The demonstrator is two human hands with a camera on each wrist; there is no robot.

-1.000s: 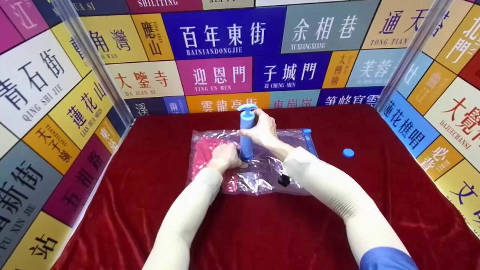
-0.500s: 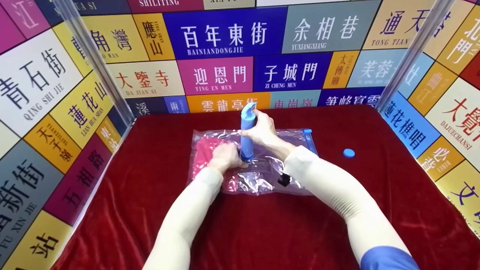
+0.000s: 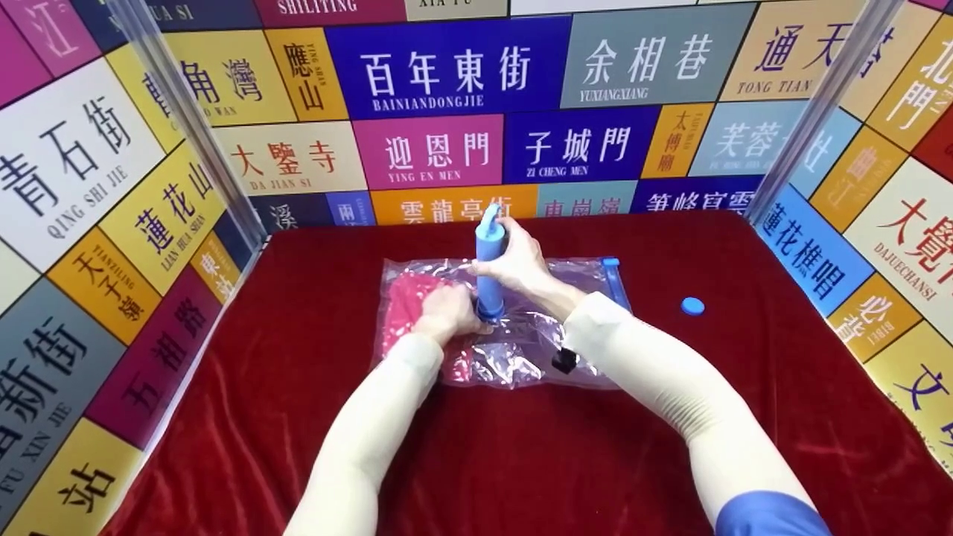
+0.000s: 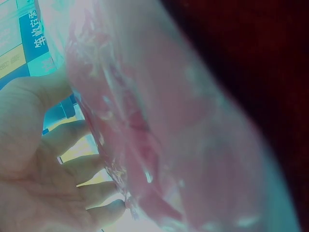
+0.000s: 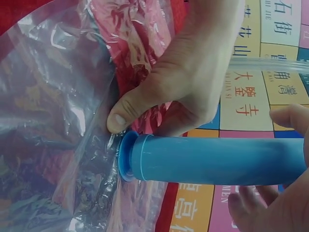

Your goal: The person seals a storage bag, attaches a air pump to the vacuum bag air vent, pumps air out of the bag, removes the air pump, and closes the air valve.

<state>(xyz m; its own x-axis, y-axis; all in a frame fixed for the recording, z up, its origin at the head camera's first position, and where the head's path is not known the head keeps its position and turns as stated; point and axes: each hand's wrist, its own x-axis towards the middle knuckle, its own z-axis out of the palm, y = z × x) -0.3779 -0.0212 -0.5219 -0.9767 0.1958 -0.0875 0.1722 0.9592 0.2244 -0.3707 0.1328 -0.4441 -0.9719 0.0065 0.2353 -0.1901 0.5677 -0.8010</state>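
Observation:
A blue hand pump [image 3: 489, 246] stands nearly upright on a clear plastic storage bag [image 3: 514, 365], its handle on top seen almost end-on. My right hand [image 3: 523, 260] grips the upper barrel, thumb on the near side. At the pump's foot, my left hand [image 3: 447, 309] pinches the bag; in the right wrist view its thumb [image 5: 120, 118] presses the film beside the pump's flared base [image 5: 128, 157]. Pink cloth [image 3: 406, 301] fills the bag's left part. In the left wrist view the wrinkled film lies against the fingers [image 4: 82, 166]. The valve under the pump is hidden.
Dark red cloth [image 3: 521, 461] covers the table. A round blue cap [image 3: 692, 306] lies right of the bag, beyond its blue slide closure [image 3: 615, 279]. A black square [image 3: 563, 360] shows on the bag. Sign-printed walls [image 3: 447, 71] stand behind and at both sides.
The pump's handle has turned from lying crosswise to almost end-on. My right hand stays on the barrel, and my left hand has hardly moved at the base.

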